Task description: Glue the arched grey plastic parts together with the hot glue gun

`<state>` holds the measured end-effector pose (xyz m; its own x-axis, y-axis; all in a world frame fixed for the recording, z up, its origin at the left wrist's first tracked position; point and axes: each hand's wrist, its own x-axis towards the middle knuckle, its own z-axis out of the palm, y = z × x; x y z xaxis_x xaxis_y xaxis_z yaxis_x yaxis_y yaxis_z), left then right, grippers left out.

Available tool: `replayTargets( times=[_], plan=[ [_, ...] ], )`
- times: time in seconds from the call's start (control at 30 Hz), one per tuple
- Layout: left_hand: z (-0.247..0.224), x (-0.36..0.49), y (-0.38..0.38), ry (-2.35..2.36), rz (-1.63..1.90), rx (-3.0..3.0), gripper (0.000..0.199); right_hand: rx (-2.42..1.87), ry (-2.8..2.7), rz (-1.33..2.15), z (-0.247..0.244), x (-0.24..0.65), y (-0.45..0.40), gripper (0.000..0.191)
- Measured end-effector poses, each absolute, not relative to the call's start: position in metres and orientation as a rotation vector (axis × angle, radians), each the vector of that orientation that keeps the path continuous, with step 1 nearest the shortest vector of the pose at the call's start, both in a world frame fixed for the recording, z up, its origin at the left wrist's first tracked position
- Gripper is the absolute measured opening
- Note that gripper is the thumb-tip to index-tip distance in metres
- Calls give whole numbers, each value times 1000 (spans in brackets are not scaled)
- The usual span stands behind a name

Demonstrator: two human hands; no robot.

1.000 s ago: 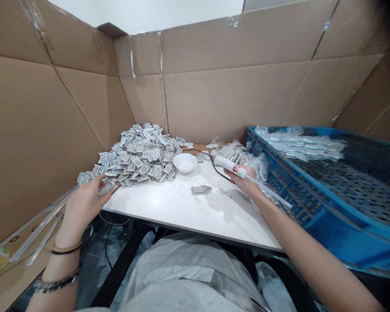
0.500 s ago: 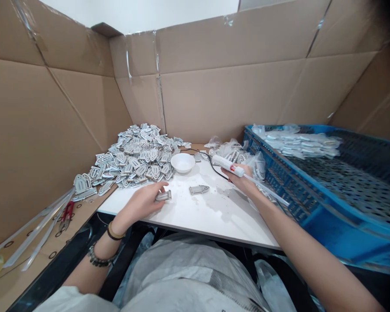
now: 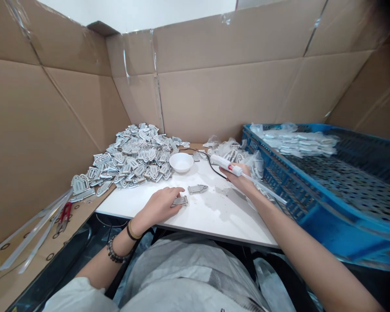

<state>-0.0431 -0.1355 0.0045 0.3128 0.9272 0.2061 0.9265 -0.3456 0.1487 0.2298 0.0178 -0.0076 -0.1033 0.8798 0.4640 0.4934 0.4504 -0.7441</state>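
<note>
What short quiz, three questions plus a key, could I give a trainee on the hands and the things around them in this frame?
1. Multiple choice: What does the right hand hold?
a) the red-handled tool
b) a white tool
c) the white bowl
2. True or false: The white bowl stands inside the blue crate.
3. Fill in: The left hand holds a grey piece; beyond it, a similar loose piece lies with its pointed end toward the ____ hand.

Key:
1. b
2. False; the white bowl stands on the white table.
3. right
</note>
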Motion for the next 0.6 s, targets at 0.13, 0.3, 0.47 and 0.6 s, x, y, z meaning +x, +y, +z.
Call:
replayTargets(
  times=[0.13,0.3,0.47,0.6],
  plan=[
    [6,-30,-127,1803,369,2580,41,-1196,-1753,505,-9,230,20,44],
    [9,-30,-111,1912,320,2622,40,-1201,-1749,495,-11,230,23,43],
    [8,-39,-95,1973,246,2606,40,-1200,-1760,514,-11,230,25,45],
    [4,-45,-79,1979,233,2578,43,-1214,-1782,525,-9,230,27,45]
  ],
)
